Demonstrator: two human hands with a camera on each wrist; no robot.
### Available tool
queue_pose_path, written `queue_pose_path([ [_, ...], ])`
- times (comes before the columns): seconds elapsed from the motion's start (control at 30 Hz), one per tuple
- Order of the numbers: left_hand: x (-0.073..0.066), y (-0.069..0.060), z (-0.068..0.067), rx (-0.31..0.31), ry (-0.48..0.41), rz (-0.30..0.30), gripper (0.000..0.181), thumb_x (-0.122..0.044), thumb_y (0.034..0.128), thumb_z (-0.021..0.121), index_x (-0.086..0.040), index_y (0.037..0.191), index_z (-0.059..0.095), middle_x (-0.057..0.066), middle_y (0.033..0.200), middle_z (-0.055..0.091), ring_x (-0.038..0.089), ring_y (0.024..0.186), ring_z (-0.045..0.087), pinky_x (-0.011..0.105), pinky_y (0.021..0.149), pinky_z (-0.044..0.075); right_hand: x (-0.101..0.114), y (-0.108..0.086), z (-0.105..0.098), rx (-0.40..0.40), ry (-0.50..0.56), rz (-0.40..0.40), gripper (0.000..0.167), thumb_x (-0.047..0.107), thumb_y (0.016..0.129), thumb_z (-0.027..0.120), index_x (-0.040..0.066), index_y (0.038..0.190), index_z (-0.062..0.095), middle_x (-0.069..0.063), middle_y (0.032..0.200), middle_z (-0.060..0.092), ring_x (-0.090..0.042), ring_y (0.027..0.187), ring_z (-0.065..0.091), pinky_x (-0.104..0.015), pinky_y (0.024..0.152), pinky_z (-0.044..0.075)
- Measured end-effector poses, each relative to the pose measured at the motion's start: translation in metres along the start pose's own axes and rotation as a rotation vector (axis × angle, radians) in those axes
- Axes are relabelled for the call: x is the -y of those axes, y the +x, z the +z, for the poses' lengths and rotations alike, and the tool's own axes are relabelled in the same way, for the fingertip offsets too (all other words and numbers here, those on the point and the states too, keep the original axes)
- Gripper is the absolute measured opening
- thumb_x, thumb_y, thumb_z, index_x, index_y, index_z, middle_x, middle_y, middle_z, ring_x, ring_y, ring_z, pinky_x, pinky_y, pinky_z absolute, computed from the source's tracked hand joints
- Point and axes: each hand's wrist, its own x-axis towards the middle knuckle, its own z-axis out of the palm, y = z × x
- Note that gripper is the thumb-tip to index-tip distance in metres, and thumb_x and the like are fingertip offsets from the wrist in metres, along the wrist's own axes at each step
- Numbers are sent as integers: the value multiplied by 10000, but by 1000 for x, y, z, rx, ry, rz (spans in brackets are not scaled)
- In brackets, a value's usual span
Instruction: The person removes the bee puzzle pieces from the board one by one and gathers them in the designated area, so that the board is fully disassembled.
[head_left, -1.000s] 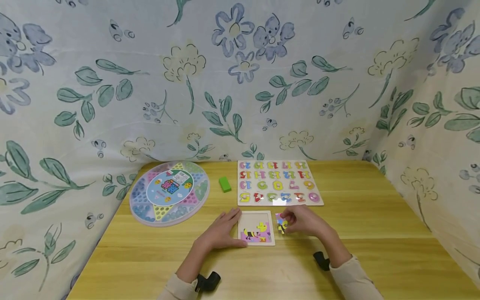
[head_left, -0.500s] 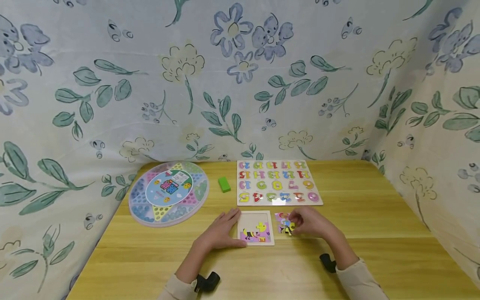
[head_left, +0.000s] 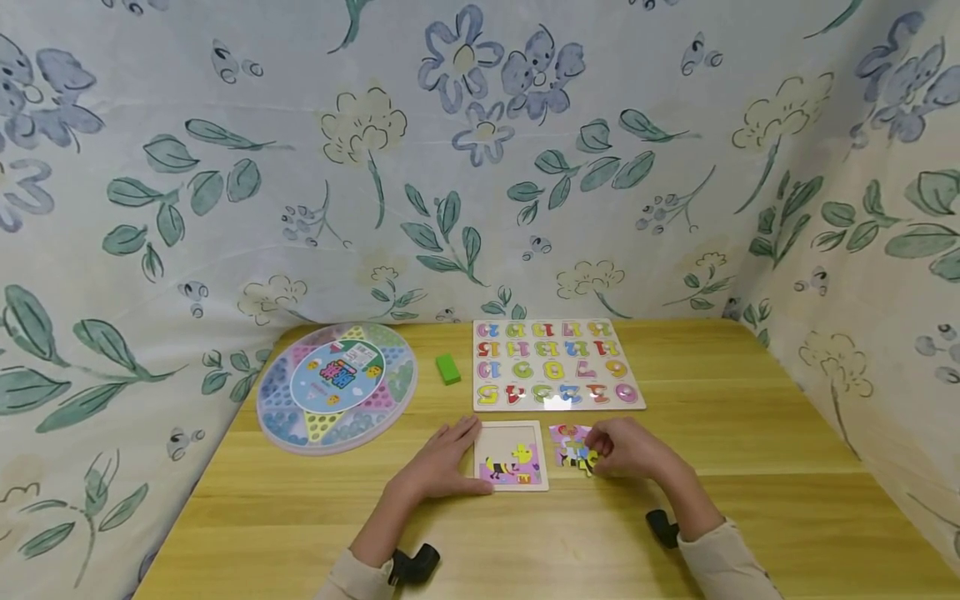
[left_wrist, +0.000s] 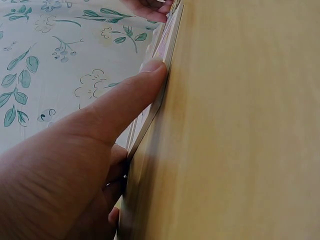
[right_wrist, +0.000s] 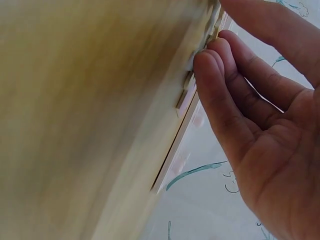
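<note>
A square wooden puzzle board lies on the table, its lower part filled with pink and yellow bee-picture pieces and the bare wood showing above. My left hand grips the board's left side, thumb at the near edge and fingers at the far left corner. Just right of the board is a cluster of colourful jigsaw pieces. At that cluster's right side, my right hand pinches a yellow-and-black jigsaw piece. Its fingertips partly hide the pieces in the right wrist view.
Behind the board lies a number puzzle with coloured numerals. A green block sits to its left. Farther left is a round Chinese checkers board. A floral cloth hangs along the table's back edge.
My right hand has moved right with the yellow-and-black jigsaw piece, and more of the pieces beside the board have come into sight. The left hand stays on the board.
</note>
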Motion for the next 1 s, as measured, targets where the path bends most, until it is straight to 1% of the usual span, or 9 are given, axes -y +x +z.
queue_pose_path([
  [0.1,0,0,1,-1,-5,-1,1063,-646,773,694,-91,1554,235,65,1635,208,243,1520,178,467,1243,162,-1,1,0,9,-3,2,295,12,701,826,18,952,672,-38,845,618,-149,778,543,-227,659,486],
  [0.27,0,0,1,5,-11,-7,1063,-661,773,684,-101,1556,231,52,1637,201,232,1522,170,456,1247,156,-2,2,0,9,3,38,309,6,698,822,30,968,675,-26,857,617,-143,785,542,-228,672,486],
  [0.43,0,-1,0,3,-6,-1,1061,-650,774,690,-96,1555,234,54,1636,202,234,1522,169,458,1247,156,-4,3,0,-7,-2,28,316,7,696,817,25,979,677,-25,863,620,-140,789,546,-227,678,491],
  [0.5,0,-1,0,2,-3,1,1060,-642,775,695,-90,1554,234,60,1636,204,241,1521,172,464,1245,156,-5,3,-1,-14,-16,10,320,4,693,815,15,980,675,-27,864,619,-142,789,544,-227,676,489],
  [0.6,0,-1,-1,3,-6,0,1062,-643,774,696,-92,1554,233,60,1636,203,243,1521,171,465,1246,155,-4,2,-2,-23,-11,20,322,0,688,818,19,976,675,-24,864,615,-144,791,539,-228,680,488],
  [0.67,0,-1,-1,5,-10,-5,1062,-649,774,691,-98,1556,228,55,1638,198,236,1522,165,459,1248,151,-4,2,-1,-21,-17,18,323,3,689,820,19,975,672,-27,864,615,-143,790,539,-229,679,488],
  [0.77,0,-1,0,6,-13,-7,1064,-662,775,681,-104,1558,226,51,1639,195,231,1523,162,454,1249,149,-2,2,1,-14,-4,37,323,7,692,823,25,977,674,-27,869,616,-144,793,539,-231,685,492],
  [1.0,0,-1,-1,2,-16,-6,1060,-649,775,690,-94,1555,235,60,1636,202,241,1521,173,465,1246,154,1,2,3,-23,-26,34,326,-1,681,819,12,974,675,-36,858,613,-155,787,534,-251,684,492],
])
